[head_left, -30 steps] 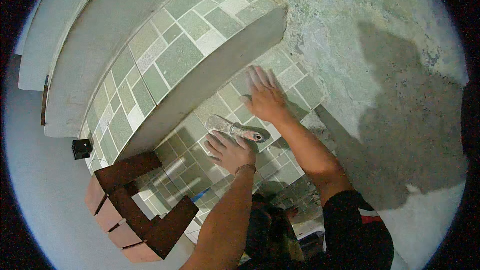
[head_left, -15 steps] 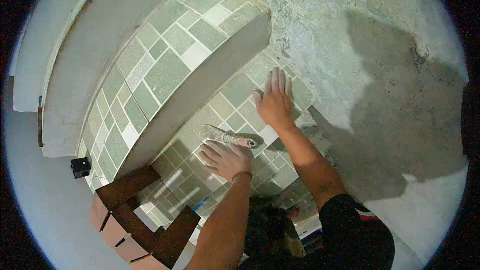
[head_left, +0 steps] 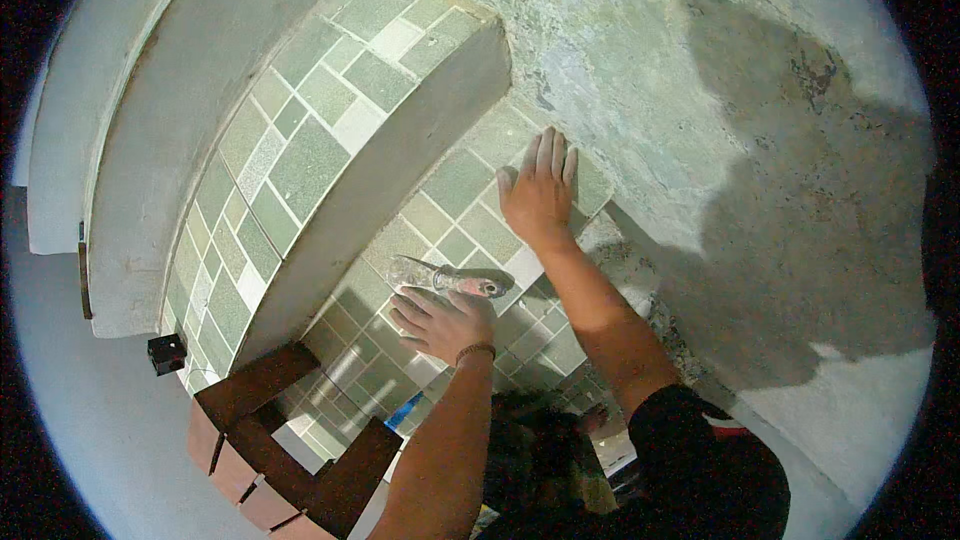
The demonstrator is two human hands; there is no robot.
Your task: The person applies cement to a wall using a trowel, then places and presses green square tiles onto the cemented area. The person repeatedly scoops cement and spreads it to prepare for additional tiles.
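While my left hand (head_left: 440, 322) closes around a trowel (head_left: 450, 279) lying over the green tiled step (head_left: 455, 185), my right hand (head_left: 538, 192) pressed flat, fingers spread, holding nothing, bare plaster (head_left: 650, 70) just beyond.

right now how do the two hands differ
The right hand lies flat and open, fingers straight, pressed on a green tile. The left hand is curled around a trowel, lower on the tiled surface. Both are bare, and both reach in from the lower edge.
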